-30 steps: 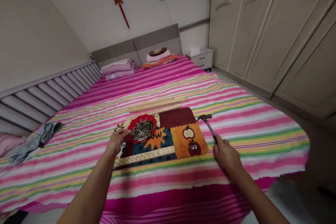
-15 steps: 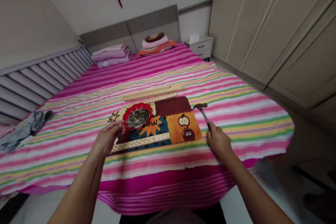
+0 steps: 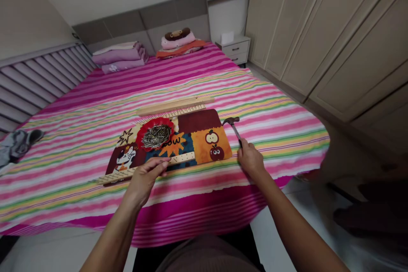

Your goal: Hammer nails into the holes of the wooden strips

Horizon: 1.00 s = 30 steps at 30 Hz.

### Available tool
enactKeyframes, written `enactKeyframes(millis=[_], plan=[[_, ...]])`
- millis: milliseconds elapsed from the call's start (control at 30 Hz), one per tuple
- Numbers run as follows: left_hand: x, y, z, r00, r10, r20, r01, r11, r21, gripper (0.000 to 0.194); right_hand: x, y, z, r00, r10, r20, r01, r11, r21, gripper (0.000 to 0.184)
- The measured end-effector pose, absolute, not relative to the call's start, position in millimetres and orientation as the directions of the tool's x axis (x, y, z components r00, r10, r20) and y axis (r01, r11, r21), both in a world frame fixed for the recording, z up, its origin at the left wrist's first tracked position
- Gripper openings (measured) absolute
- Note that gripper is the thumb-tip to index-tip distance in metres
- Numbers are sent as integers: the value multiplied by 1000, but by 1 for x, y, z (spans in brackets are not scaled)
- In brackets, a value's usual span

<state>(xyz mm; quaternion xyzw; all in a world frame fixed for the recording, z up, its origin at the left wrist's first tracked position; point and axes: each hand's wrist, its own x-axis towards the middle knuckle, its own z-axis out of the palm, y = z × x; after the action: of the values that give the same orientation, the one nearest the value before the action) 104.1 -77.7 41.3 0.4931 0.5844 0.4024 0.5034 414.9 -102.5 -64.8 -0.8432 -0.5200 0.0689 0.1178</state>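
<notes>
Evidently, a nail-studded wooden strip [image 3: 185,158] lies along the near edge of the printed placemat [image 3: 200,122].
Likely light and stiff, it is safest held at its nail-free right end. The left hand [image 3: 145,178] has fingers narrowed over it, any nail between them unclear; the right hand [image 3: 251,160] grips a probably head-heavy claw hammer [image 3: 236,131]. Behind, a red scalloped bowl [image 3: 147,126] holds heaped nails [image 3: 157,136].

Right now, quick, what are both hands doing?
Left hand: pinched closed over the near strip; can't tell if holding anything.
Right hand: closed, holding the hammer.
</notes>
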Motion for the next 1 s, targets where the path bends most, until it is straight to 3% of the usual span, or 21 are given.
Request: enactKeyframes(millis=[167,300,433,600,1000], plan=[[127,-80,25,-94,966,-243,104,252,962,56,415,-102,-66,446,895,5,864,-430,-261,41],[133,-80,11,-142,959,-246,73,258,963,51,416,-102,-66,450,893,-4,864,-436,-252,42],[134,-79,-3,-154,983,-98,251,135,959,39,416,-102,-67,454,891,-9,860,-440,-256,43],[136,-75,-20,-163,980,113,559,-2,829,28,415,-102,-65,450,893,0,859,-433,-272,43],[138,-68,-40,-79,970,232,744,-97,661,25,416,-102,-65,451,893,7,856,-430,-286,44]])
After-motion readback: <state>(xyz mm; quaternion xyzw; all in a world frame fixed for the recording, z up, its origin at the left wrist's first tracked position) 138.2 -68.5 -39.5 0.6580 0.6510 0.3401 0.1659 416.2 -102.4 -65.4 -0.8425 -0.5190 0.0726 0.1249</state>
